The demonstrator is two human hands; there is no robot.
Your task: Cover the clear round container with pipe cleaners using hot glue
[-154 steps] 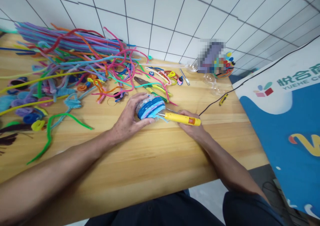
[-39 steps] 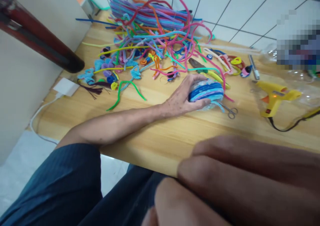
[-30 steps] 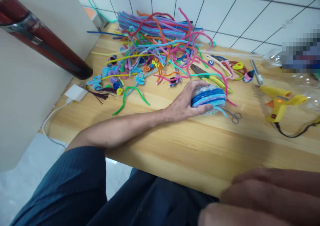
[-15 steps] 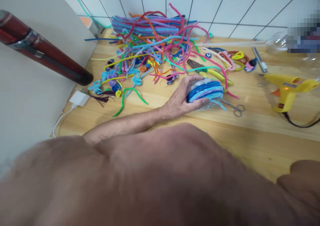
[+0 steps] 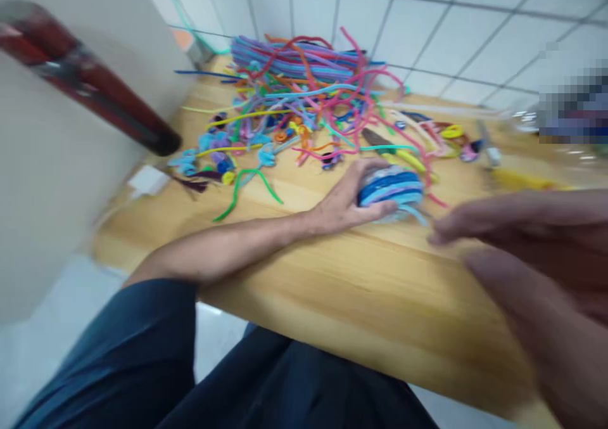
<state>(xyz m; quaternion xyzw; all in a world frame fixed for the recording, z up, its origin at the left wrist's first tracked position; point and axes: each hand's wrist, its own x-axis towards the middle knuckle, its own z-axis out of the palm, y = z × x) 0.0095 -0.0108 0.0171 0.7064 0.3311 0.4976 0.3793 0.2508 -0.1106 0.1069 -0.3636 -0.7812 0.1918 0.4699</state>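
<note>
My left hand (image 5: 344, 199) is wrapped round the left side of a ball (image 5: 392, 187) striped in dark blue, light blue and lilac. A light blue end (image 5: 414, 213) sticks out at its lower right. Large and blurred at the right, my right hand (image 5: 536, 258) has its thumb and forefinger apart with nothing between them. Its fingertips are just right of the ball and hide the scissors' place. Behind the ball lie pliers (image 5: 401, 156) with yellow-green handles.
Coloured pipe cleaners (image 5: 299, 61) pile up by the tiled wall (image 5: 427, 30). A yellow glue gun (image 5: 522, 179) is partly hidden behind my right hand. A white adapter (image 5: 148, 180) sits at the table's (image 5: 294, 277) left; a dark red cylinder (image 5: 95, 80) slants above it.
The large blurred skin-coloured shape across the foreground is gone, showing the table edge and dark clothing. My right hand now shows at the right. My left hand stays on the ball; the view has shifted.
</note>
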